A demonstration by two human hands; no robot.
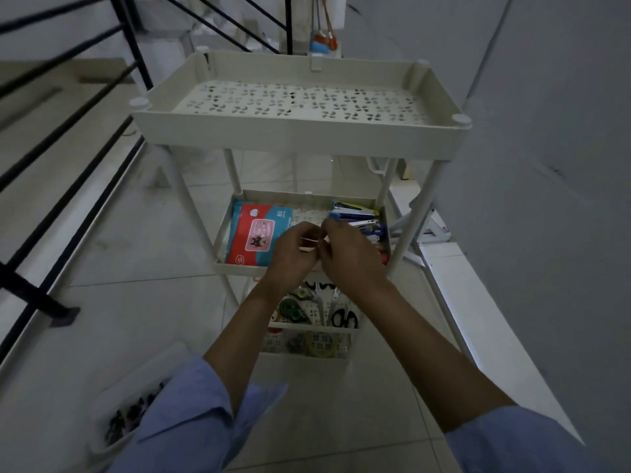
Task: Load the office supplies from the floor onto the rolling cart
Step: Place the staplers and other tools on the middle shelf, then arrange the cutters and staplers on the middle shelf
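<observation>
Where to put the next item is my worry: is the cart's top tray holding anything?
No, the top tray shows only its bare perforated floor; the wipes pack lies on the middle tray.

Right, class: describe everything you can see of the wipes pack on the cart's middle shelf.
The wipes pack looks like soft plastic, blue with a red panel, a pink label bearing a dark cartoon figure, and "80". It lies flat on the left of the middle shelf, reaching its front rim. The left hand, pinching a small pale item, hides its near right corner.
</observation>
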